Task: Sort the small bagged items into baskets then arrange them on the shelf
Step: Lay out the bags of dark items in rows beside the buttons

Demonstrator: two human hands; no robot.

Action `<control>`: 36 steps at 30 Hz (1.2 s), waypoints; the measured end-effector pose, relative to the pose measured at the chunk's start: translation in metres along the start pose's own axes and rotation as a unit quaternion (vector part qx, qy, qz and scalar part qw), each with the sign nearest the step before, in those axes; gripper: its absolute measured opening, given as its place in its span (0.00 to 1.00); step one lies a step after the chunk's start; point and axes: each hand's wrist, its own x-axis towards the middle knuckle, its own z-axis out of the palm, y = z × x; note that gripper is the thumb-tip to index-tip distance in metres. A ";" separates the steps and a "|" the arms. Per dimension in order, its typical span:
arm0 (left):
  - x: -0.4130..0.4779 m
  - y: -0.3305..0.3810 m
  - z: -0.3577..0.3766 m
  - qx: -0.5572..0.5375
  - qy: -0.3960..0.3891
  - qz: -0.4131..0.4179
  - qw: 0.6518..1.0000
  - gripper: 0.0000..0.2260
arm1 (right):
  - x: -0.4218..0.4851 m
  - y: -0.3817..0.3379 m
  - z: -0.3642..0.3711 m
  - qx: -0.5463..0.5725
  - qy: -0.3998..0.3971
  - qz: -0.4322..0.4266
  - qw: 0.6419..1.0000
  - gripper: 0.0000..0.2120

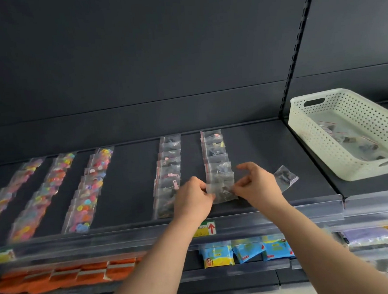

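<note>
On the shelf [131,185], at nine o'clock from our hands, three bright rows [86,193] lie laid out. We are at the arranging step: our left hand [194,198] and right hand [257,186] each pinch an edge of one bag [222,192] at the near end of the second dark row [215,154]. Next, we judge, it must go down flat and square. The loose bag [285,178] waits at three o'clock and the basket [322,151] at two.

Basket [321,138] sits right of bag rows [215,154] on shelf [131,181].

The left hand [193,198] and right hand [257,183] are bare, as are both forearms [150,264]
</note>
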 end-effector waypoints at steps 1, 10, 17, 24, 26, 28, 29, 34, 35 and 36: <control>0.001 -0.001 0.001 0.014 0.004 0.006 1.000 0.07 | 0.000 -0.001 0.001 -0.004 0.010 0.003 1.000 0.23; 0.009 -0.001 0.002 0.037 0.025 0.030 0.999 0.17 | -0.004 -0.005 -0.004 -0.067 0.073 -0.009 0.995 0.18; 0.008 0.044 0.015 -0.035 -0.027 0.080 0.996 0.05 | 0.011 0.022 -0.059 -0.242 0.145 -0.008 0.959 0.15; 0.003 0.083 0.053 -0.037 -0.121 0.085 0.988 0.05 | 0.027 0.058 -0.081 -0.269 0.033 0.060 0.961 0.14; 0.004 0.086 0.057 -0.034 -0.121 0.076 0.989 0.06 | 0.031 0.060 -0.085 -0.254 0.022 0.056 0.965 0.10; 0.004 0.089 0.059 -0.028 -0.113 0.067 0.991 0.08 | 0.034 0.062 -0.089 -0.222 0.004 0.045 0.974 0.07; 0.003 0.090 0.059 -0.026 -0.105 0.064 0.992 0.11 | 0.035 0.063 -0.091 -0.195 -0.005 0.042 0.980 0.05; -0.001 0.092 0.051 -0.105 -0.083 0.036 0.990 0.16 | 0.029 0.050 -0.094 0.068 -0.045 0.047 0.996 0.04; -0.002 0.091 0.049 -0.141 -0.091 0.021 0.986 0.11 | 0.026 0.046 -0.092 0.108 -0.054 0.049 0.992 0.04; -0.003 0.089 0.045 -0.169 -0.089 0.008 0.982 0.05 | 0.024 0.042 -0.090 0.133 -0.062 0.050 0.988 0.03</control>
